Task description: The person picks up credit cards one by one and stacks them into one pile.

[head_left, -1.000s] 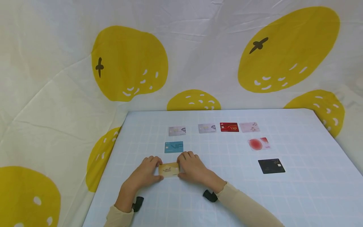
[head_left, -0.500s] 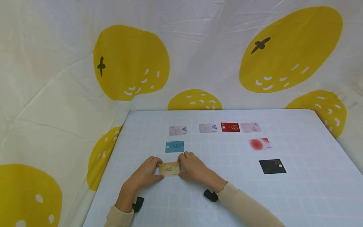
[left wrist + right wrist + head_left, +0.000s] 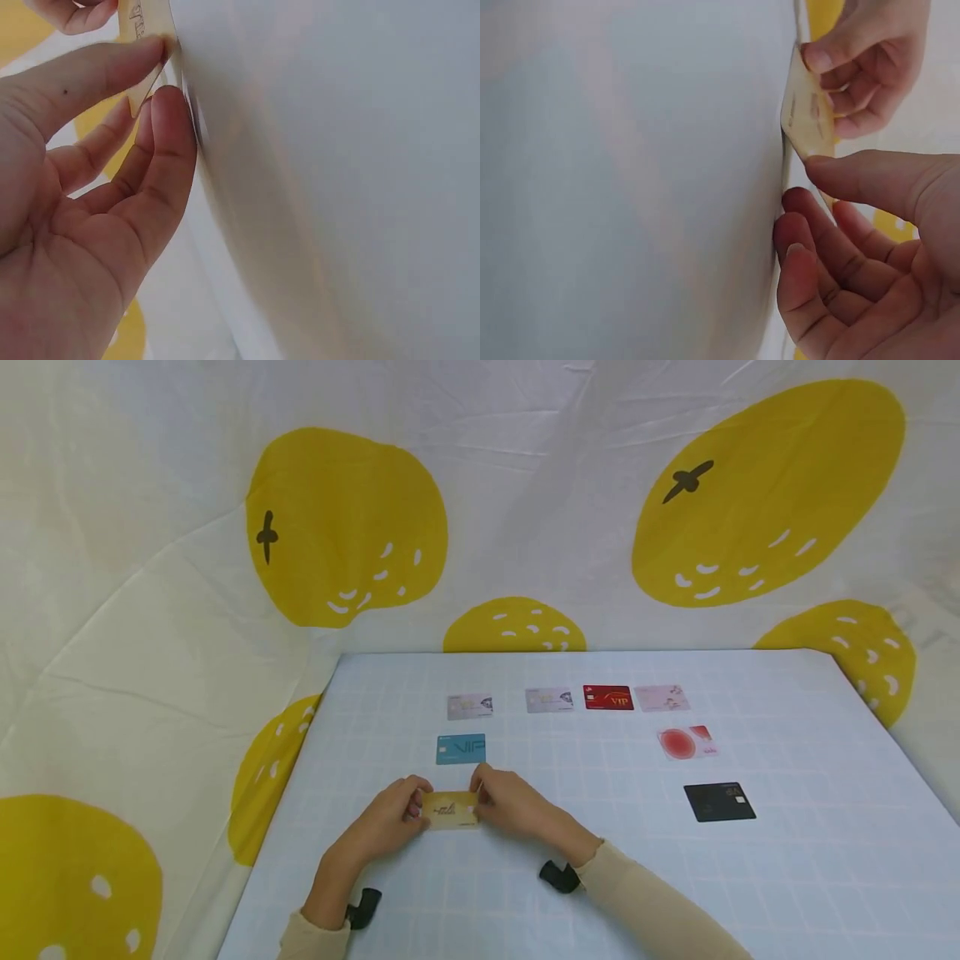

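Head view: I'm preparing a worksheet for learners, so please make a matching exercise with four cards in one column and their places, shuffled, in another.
1. gold card
2. teal card
3. red VIP card
4. black card

A. farthest right of the cards
B. pinched by the left hand and right hand
C. in the back row, beside the pale pink card
D. just beyond the gold card

Pairs: 1-B; 2-D; 3-C; 4-A

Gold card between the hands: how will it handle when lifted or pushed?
The gold card is probably fairly stiff: no sag shows between the left hand and right hand. Likely light, given its thin edge in the right wrist view. Pushed flat, it would probably slide rather than roll, being a flat rectangle.
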Available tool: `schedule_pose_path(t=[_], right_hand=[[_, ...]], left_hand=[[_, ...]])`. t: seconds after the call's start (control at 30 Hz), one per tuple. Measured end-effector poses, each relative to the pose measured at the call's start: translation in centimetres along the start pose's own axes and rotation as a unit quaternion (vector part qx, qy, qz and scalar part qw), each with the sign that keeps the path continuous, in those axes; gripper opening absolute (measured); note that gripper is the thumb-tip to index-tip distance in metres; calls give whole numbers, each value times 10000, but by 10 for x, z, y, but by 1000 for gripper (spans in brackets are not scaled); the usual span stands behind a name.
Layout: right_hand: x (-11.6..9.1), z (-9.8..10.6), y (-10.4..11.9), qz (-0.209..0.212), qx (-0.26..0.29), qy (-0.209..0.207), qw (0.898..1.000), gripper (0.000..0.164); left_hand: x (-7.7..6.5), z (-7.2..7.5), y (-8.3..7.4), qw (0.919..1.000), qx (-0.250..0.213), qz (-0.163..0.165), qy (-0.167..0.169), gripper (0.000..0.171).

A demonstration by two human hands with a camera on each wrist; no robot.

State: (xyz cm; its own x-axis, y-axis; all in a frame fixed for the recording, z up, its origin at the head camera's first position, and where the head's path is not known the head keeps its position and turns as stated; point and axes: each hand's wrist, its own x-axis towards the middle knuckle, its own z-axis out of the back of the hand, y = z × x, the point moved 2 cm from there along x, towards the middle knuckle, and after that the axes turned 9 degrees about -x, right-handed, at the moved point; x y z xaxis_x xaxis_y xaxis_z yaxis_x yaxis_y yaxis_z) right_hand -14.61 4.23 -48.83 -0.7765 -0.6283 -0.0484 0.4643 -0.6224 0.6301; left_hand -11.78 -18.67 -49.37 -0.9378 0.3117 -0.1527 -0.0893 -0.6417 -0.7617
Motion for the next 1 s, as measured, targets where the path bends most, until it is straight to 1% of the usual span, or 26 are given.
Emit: schedule_pose_path(t=[0.1, 0.2, 0.43, 0.57, 0.7, 0.8, 0.9, 1.0], right_hand=[[0, 0, -3, -27, 184, -97, 9998, 22], [0, -1, -5, -60, 259, -161, 9995, 22], [-2, 0, -8, -120, 413, -133, 9990, 21], [-4, 2, -12, -179, 514, -212, 9983, 20], [-7, 6, -19, -358, 661, -290, 9968, 20], [-10, 10, -25, -528, 830, -356, 9945, 20], [-15, 16, -31, -627, 944, -518, 9922, 23], [-19, 21, -36, -629, 996, -744, 9903, 24]], left_hand=[[1, 0, 0, 9999, -149, 64, -32, 32], [2, -1, 0, 9994, -291, 171, -60, 30], [4, -3, -2, 9972, -574, 446, -150, 31], [6, -4, -5, 9959, -701, 522, -253, 32], [10, -6, -9, 9945, -848, 429, -432, 34], [17, -11, -11, 9929, -1011, 280, -569, 38], [23, -16, -16, 9914, -1134, 77, -650, 39], [28, -20, -22, 9900, -1203, -91, -735, 37]])
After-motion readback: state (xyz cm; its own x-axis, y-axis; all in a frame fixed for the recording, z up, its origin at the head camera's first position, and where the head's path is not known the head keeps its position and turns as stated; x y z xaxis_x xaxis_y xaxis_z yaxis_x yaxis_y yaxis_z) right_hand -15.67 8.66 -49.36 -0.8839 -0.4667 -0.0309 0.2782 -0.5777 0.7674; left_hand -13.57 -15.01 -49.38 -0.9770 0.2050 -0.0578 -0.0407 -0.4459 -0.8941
